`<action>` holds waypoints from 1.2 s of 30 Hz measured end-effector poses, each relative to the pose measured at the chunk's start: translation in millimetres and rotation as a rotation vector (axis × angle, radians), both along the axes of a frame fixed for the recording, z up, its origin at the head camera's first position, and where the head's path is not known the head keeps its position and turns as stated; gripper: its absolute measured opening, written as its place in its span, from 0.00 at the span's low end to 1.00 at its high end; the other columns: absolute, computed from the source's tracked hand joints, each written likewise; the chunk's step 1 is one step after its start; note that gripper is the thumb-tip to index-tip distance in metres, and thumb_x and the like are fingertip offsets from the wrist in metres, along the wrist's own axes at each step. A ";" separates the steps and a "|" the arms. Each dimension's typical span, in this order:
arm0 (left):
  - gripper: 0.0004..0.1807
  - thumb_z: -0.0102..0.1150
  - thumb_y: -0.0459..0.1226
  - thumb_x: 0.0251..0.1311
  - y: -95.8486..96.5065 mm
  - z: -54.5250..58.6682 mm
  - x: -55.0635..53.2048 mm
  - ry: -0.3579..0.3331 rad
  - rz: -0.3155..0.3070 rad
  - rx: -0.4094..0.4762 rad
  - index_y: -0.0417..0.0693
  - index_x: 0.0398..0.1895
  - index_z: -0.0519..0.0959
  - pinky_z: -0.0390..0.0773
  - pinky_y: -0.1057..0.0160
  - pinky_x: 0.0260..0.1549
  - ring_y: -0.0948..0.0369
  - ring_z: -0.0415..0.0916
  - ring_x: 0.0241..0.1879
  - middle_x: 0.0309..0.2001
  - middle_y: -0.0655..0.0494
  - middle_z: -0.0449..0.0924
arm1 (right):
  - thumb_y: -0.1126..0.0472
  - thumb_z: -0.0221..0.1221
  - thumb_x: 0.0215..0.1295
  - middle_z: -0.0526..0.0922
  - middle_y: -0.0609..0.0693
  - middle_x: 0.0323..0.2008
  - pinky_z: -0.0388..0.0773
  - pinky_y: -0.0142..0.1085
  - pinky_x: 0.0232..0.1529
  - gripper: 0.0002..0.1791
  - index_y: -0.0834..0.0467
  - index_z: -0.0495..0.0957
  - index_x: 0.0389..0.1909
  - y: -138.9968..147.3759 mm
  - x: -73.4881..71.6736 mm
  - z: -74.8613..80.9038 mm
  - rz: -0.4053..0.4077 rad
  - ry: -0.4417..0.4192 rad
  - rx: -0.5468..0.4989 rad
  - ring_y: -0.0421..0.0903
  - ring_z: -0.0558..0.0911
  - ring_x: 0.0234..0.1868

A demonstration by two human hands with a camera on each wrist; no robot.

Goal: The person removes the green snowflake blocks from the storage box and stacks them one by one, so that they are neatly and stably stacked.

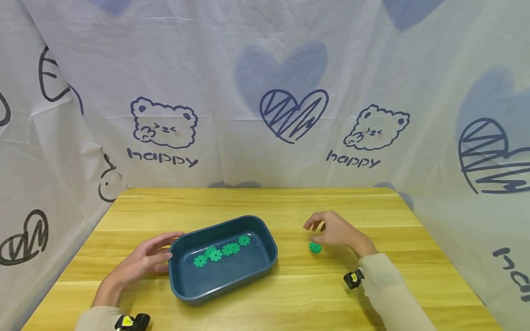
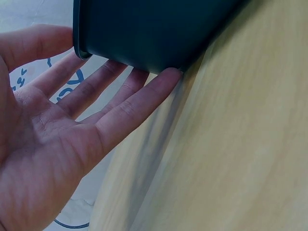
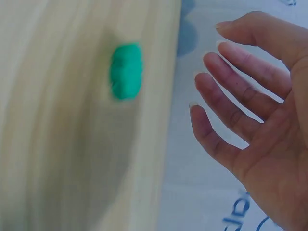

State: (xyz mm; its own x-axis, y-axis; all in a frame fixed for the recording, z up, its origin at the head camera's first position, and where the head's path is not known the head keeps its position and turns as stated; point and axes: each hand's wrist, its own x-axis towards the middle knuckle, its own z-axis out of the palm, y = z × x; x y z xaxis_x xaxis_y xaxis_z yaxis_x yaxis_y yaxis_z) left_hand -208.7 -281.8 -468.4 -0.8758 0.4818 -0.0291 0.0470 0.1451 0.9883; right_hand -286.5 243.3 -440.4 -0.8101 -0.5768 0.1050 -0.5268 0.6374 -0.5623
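A dark blue-green rectangular plastic bin stands at an angle on the wooden table. On its floor lie several green notched discs, some overlapping. My left hand is at the bin's left end; in the left wrist view its fingers reach out fairly straight against the bin wall, with the thumb by the rim. To the right of the bin, my right hand hovers over the table with loosely bent fingers and nothing in them. Just below it one green disc lies on the table, blurred in the right wrist view.
The wooden table extends around the bin and both hands. A white cloth printed with bears and hearts hangs behind the far edge and along both sides. Each sleeve carries a small black wrist camera.
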 end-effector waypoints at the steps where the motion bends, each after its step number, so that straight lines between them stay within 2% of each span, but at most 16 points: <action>1: 0.31 0.52 0.34 0.76 -0.2 -0.1 -0.2 0.004 -0.003 0.001 0.41 0.79 0.59 0.88 0.54 0.50 0.66 0.81 0.60 0.65 0.70 0.76 | 0.64 0.69 0.61 0.88 0.56 0.44 0.86 0.44 0.46 0.13 0.60 0.86 0.47 -5.1 0.5 3.5 0.011 0.011 -0.001 0.52 0.85 0.44; 7: 0.31 0.52 0.34 0.76 -0.8 -0.8 -1.3 -0.002 0.007 -0.015 0.40 0.79 0.58 0.88 0.54 0.51 0.66 0.81 0.59 0.64 0.69 0.76 | 0.60 0.70 0.61 0.89 0.49 0.42 0.86 0.38 0.43 0.11 0.53 0.87 0.45 -39.5 3.1 20.9 0.072 0.055 -0.012 0.48 0.85 0.42; 11: 0.32 0.52 0.35 0.76 -1.1 -1.0 -1.6 0.000 0.012 -0.027 0.39 0.79 0.58 0.88 0.54 0.51 0.67 0.81 0.59 0.64 0.71 0.76 | 0.61 0.70 0.61 0.89 0.46 0.43 0.86 0.37 0.44 0.12 0.54 0.87 0.46 -60.9 3.2 25.4 0.103 0.047 -0.026 0.44 0.84 0.42; 15: 0.32 0.52 0.35 0.76 -0.8 -0.6 -1.4 -0.004 0.011 -0.030 0.40 0.79 0.58 0.88 0.54 0.51 0.67 0.81 0.59 0.64 0.72 0.76 | 0.62 0.69 0.61 0.89 0.48 0.43 0.87 0.42 0.46 0.12 0.56 0.87 0.46 -78.2 1.8 25.3 0.144 0.045 -0.043 0.43 0.84 0.41; 24: 0.31 0.51 0.34 0.76 -0.8 0.0 -0.9 -0.003 0.007 -0.024 0.41 0.79 0.58 0.88 0.55 0.51 0.66 0.81 0.60 0.64 0.70 0.76 | 0.63 0.69 0.63 0.89 0.57 0.46 0.87 0.45 0.47 0.14 0.62 0.87 0.48 -115.9 1.6 28.9 0.251 0.015 -0.063 0.52 0.86 0.44; 31: 0.31 0.51 0.33 0.76 -0.4 0.1 -0.5 -0.011 0.010 -0.017 0.41 0.79 0.58 0.88 0.55 0.51 0.66 0.81 0.60 0.64 0.72 0.76 | 0.64 0.68 0.63 0.88 0.59 0.47 0.87 0.39 0.50 0.14 0.62 0.86 0.50 -141.5 1.3 24.3 0.312 -0.006 -0.048 0.55 0.86 0.46; 36: 0.31 0.51 0.34 0.76 -0.5 -0.3 -1.5 -0.005 0.002 -0.013 0.41 0.79 0.58 0.88 0.55 0.52 0.67 0.80 0.60 0.64 0.72 0.76 | 0.65 0.68 0.64 0.88 0.60 0.48 0.87 0.42 0.51 0.14 0.64 0.85 0.50 -156.4 0.8 16.3 0.337 -0.017 -0.025 0.56 0.86 0.47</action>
State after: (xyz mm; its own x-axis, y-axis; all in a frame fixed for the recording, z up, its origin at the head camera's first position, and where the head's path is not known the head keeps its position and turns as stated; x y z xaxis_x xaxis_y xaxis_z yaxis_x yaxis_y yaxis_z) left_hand -210.2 -282.3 -468.7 -0.8768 0.4792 -0.0396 0.0420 0.1583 0.9865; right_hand -285.6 86.9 -424.1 -0.5761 -0.8098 0.1106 -0.6958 0.4150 -0.5862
